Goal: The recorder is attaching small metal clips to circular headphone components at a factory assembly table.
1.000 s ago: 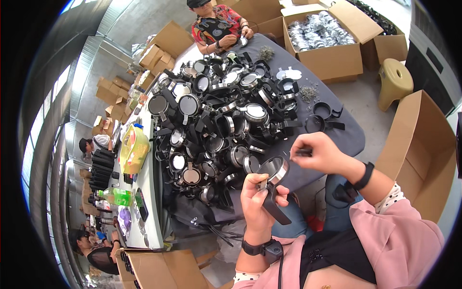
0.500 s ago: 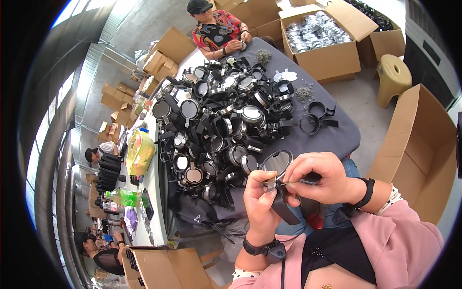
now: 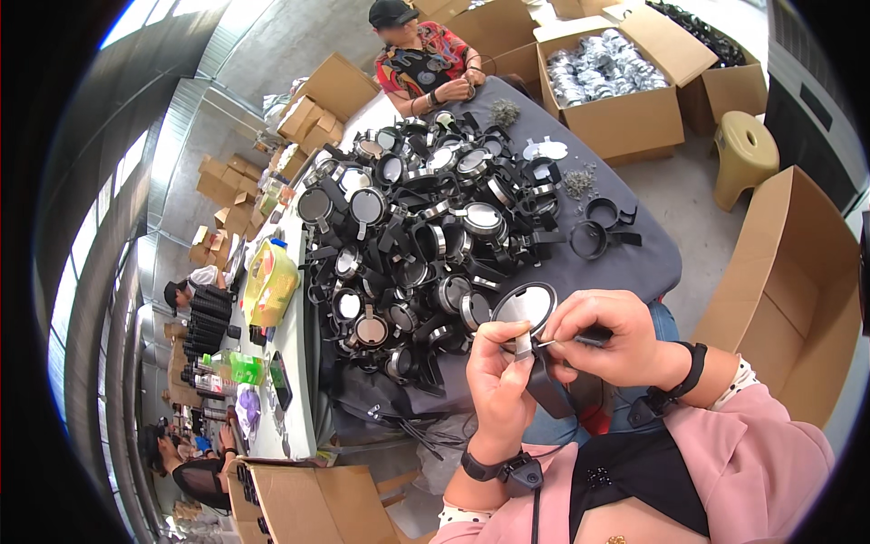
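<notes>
1. Slip hazard: the thin tip of the dark-handled tool (image 3: 594,336) points at the joint beside the metal tab (image 3: 523,347). Sideways pressure could, in my judgement, skid it into the left thumb, which is close by.
2. Rotation hazard: the round lid (image 3: 527,306) appears gripped near one edge only. An off-centre push could twist it out of line.
3. Drop hazard: the lid is held in the air. A loosened pinch could let it fall to the lap or the desk (image 3: 648,272).
4. Left hand (image 3: 500,379): thumb and fingers clamped on the lid at its tab.
5. Right hand (image 3: 625,352): fingers pinched together on the tool. From here I cannot tell whether the tip touches.
6. Lid position: just beyond the left fingertips, tilted, its black handle (image 3: 551,392) hanging between the hands.
</notes>
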{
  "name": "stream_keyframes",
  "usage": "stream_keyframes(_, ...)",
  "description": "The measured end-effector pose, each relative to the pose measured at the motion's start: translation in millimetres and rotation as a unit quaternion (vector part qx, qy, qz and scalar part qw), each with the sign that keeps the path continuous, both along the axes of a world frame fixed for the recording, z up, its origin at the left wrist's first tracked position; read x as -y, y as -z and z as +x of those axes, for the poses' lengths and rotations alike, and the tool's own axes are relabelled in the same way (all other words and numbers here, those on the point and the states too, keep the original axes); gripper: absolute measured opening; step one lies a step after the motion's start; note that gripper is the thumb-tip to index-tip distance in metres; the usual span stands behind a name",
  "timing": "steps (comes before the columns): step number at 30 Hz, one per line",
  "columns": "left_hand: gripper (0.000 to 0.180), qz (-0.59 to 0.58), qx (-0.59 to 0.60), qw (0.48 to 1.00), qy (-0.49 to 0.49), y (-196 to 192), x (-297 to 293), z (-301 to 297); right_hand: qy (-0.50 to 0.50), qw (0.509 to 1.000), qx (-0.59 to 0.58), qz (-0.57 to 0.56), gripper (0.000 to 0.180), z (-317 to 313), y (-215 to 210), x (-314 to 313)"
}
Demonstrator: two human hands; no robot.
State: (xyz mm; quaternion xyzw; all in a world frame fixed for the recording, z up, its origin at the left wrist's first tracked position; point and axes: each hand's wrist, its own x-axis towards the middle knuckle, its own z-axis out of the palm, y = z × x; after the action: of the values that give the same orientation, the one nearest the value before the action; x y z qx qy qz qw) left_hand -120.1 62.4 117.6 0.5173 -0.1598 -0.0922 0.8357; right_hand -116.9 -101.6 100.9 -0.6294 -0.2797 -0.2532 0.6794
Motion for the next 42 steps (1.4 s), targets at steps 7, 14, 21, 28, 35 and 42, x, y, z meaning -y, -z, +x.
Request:
stream_keyframes(7,0.025,0.002,0.041,0.999,0.031,1.3,-5.7,-0.6,0.055,0.994,0.023,-0.091,0.022,-3.7,-8.6,3.2)
stream_keyframes(14,0.025,0.024,0.042,0.998,0.029,2.2,-6.5,-0.2,0.021,0.993,-0.011,-0.116,0.026,0.6,-6.6,7.1)
stream_keyframes(21,0.025,0.037,0.020,0.999,0.031,1.1,-4.9,1.2,0.012,0.989,0.006,-0.145,0.028,3.2,-9.0,15.1)
stream_keyframes(28,0.025,0.057,-0.016,0.998,0.037,-5.5,-1.7,-0.7,0.008,0.978,0.078,-0.193,0.042,2.4,-14.8,19.2)
stream_keyframes(35,0.029,0.085,-0.009,0.996,0.006,-12.2,3.4,-3.0,0.042,0.953,0.138,-0.266,0.051,2.1,-19.8,22.8)
stream_keyframes(42,0.023,0.086,-0.009,0.996,0.028,-7.1,-1.2,-4.4,0.017,0.975,0.109,-0.193,0.041,-2.3,-9.8,17.2)
